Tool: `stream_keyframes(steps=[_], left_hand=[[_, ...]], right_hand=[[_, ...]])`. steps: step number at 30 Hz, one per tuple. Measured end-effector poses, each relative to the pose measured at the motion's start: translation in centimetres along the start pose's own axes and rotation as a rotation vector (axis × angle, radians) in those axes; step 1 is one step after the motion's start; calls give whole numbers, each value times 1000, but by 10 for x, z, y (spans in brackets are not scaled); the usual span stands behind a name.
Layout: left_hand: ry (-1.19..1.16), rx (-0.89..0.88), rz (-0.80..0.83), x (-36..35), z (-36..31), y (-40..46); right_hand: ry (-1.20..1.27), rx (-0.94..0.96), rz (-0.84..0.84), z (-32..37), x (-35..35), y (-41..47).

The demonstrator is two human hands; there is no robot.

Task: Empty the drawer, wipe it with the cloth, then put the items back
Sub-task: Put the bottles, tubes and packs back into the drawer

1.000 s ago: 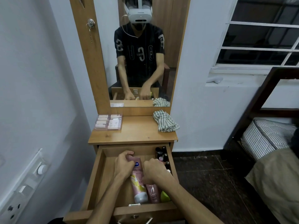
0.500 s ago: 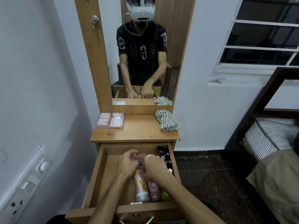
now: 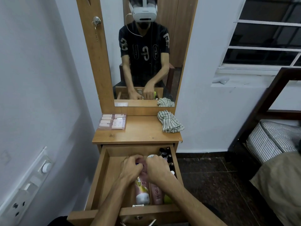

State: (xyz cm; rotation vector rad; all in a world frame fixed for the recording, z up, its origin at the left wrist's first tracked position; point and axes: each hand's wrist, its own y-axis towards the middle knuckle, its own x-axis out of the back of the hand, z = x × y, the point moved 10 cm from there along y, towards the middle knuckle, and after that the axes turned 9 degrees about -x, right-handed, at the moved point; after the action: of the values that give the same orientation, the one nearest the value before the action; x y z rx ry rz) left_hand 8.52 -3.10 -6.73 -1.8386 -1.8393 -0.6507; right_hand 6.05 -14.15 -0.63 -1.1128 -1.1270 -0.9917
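The wooden drawer (image 3: 102,178) stands pulled out below the dresser top. Both my hands are inside it. My left hand (image 3: 132,167) grips the upper end of a pink lotion tube (image 3: 141,188) with a white cap. My right hand (image 3: 157,167) curls round a white-capped item (image 3: 150,156) beside it; what it is stays hidden. A second pink tube (image 3: 156,193) and something yellow-green (image 3: 167,199) lie on the right. Small dark bottles (image 3: 166,154) stand along the drawer's right wall. The striped cloth (image 3: 169,122) lies crumpled on the dresser top.
A clear box of pink cosmetics (image 3: 112,122) sits at the dresser top's left. The mirror (image 3: 146,51) reflects me. A switch panel (image 3: 24,185) is on the left wall. A bed frame (image 3: 267,115) and mattress stand at the right.
My hands have drawn closer together over the tubes' upper ends, and the right hand now shows a white cap at its fingertips. The view has tilted slightly.
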Motion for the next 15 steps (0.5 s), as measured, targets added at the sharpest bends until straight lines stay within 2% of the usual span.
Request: stream_keyframes(steps=[6, 9, 11, 15], left_hand=[[149, 9, 117, -5, -6, -7], [308, -39, 88, 0, -16, -9], [297, -87, -16, 11, -23, -8], [29, -83, -352, 61, -33, -15]], right_hand=[[95, -10, -51, 1, 27, -1], [162, -9, -125, 5, 46, 1], [232, -10, -162, 8, 56, 6], [399, -18, -183, 10, 72, 24]])
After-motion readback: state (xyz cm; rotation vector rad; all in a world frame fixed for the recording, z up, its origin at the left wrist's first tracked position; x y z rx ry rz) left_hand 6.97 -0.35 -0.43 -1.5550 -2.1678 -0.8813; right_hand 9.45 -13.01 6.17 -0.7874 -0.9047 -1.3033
